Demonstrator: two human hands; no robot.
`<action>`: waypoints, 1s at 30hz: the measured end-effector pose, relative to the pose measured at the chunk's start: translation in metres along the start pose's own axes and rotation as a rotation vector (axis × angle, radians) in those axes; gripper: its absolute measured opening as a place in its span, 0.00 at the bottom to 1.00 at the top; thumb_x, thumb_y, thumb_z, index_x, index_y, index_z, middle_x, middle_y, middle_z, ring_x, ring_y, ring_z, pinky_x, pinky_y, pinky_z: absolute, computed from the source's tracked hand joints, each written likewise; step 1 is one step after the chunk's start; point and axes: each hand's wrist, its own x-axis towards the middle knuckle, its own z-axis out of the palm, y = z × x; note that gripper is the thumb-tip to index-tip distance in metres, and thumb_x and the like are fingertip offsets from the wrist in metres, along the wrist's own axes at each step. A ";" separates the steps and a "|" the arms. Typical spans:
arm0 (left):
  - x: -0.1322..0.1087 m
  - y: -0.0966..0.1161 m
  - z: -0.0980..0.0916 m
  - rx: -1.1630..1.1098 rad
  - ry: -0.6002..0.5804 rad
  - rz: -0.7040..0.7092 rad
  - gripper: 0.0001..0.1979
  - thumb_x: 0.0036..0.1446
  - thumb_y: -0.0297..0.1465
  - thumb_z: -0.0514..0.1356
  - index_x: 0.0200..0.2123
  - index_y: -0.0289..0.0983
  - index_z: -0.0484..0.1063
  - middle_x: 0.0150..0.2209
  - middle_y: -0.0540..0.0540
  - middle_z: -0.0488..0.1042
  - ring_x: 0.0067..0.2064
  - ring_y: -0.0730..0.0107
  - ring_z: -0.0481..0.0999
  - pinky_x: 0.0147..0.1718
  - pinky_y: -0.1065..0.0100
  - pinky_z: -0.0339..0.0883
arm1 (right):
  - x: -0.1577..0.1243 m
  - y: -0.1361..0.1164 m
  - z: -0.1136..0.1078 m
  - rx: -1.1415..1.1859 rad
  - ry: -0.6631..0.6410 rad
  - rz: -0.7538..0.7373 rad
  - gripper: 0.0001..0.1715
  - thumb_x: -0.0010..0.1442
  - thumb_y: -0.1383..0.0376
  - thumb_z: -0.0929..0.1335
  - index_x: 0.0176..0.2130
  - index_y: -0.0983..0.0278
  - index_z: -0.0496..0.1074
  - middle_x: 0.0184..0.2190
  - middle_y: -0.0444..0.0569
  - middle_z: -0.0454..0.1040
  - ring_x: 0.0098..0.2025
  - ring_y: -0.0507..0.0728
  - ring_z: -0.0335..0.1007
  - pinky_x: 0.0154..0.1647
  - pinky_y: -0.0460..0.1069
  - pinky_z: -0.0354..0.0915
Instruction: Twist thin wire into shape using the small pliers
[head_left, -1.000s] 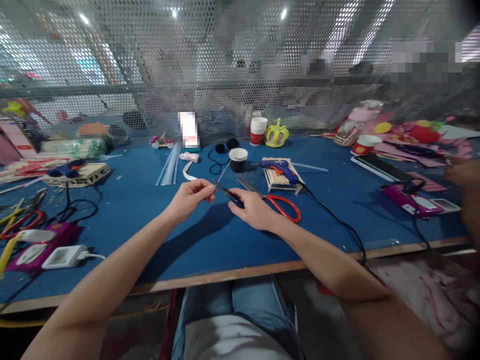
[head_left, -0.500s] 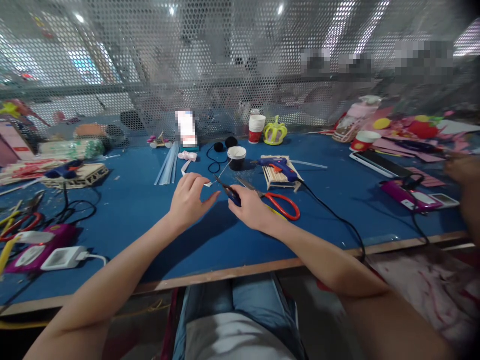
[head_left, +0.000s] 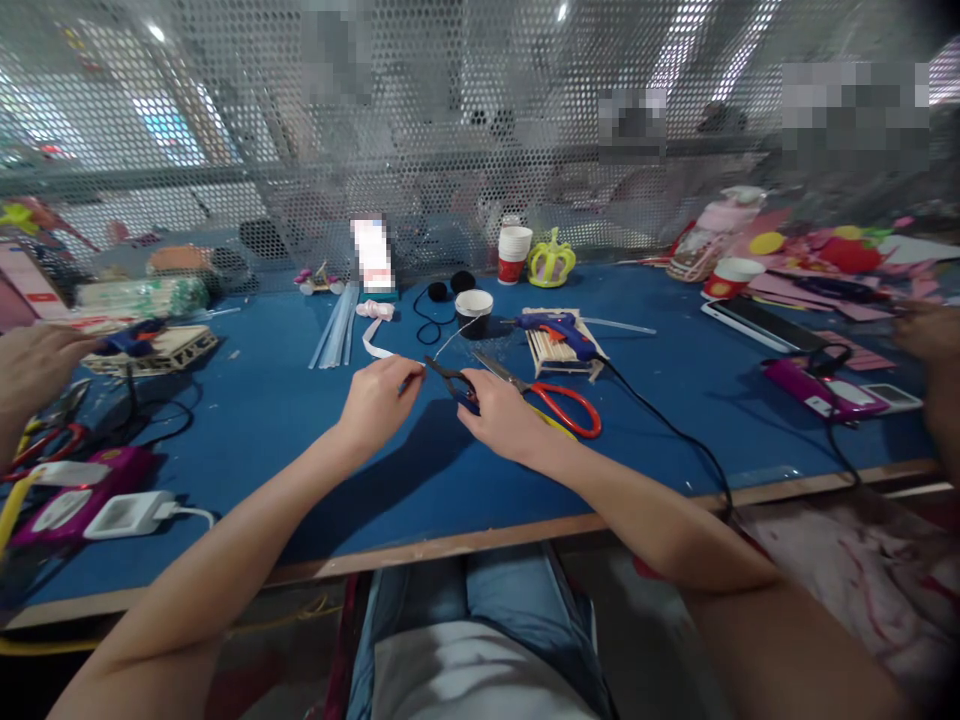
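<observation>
My left hand [head_left: 379,402] is closed in a pinch, with a white ribbon [head_left: 375,348] running to its fingers from a pale coil on the table. Dark-handled pliers [head_left: 452,380] are gripped in my right hand [head_left: 501,415], their jaws pointing left towards my left fingertips. Whatever lies right at the jaw tips is too small to make out. Between the jaws and a black cup with a white rim [head_left: 474,312] stretches a thin pale strand [head_left: 457,338]. Large red-handled scissors [head_left: 566,408] lie beside my right hand.
A blue glue gun [head_left: 559,333] rests on a small wooden stick frame, its cable trailing to the front edge. Clear glue sticks [head_left: 335,330] lie left of a phone [head_left: 373,255]. Other people's hands reach in at both sides. Purple power strips [head_left: 821,390] lie left and right.
My left fingers have closed from spread to a pinch, drawing the ribbon nearer the pliers. The pliers' handles look wider apart. Another person's hand has appeared at the far left.
</observation>
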 end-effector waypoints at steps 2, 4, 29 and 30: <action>0.004 -0.002 -0.008 -0.383 -0.204 -0.204 0.06 0.50 0.33 0.59 0.27 0.36 0.71 0.25 0.47 0.73 0.29 0.69 0.72 0.32 0.67 0.65 | 0.000 0.001 -0.005 0.040 -0.026 -0.064 0.21 0.53 0.68 0.63 0.48 0.71 0.64 0.40 0.57 0.70 0.41 0.59 0.66 0.42 0.53 0.62; 0.007 -0.005 -0.014 -0.744 -0.359 -0.370 0.08 0.46 0.35 0.63 0.26 0.35 0.70 0.23 0.48 0.72 0.26 0.72 0.70 0.28 0.69 0.65 | 0.001 0.002 -0.011 0.102 -0.040 -0.140 0.20 0.53 0.68 0.63 0.47 0.70 0.65 0.40 0.56 0.71 0.40 0.57 0.66 0.41 0.51 0.62; -0.007 -0.003 0.011 0.372 0.153 0.311 0.07 0.55 0.31 0.54 0.34 0.35 0.69 0.33 0.39 0.71 0.39 0.60 0.69 0.40 0.60 0.61 | 0.000 -0.001 -0.008 0.150 0.046 -0.024 0.11 0.54 0.68 0.62 0.39 0.67 0.66 0.33 0.52 0.71 0.35 0.55 0.66 0.36 0.49 0.60; -0.006 -0.002 0.011 0.322 0.140 0.276 0.07 0.56 0.31 0.53 0.33 0.35 0.69 0.33 0.40 0.72 0.38 0.61 0.69 0.41 0.60 0.61 | 0.000 0.000 -0.007 0.138 0.048 -0.023 0.12 0.54 0.68 0.62 0.40 0.67 0.67 0.34 0.52 0.71 0.35 0.56 0.66 0.36 0.50 0.60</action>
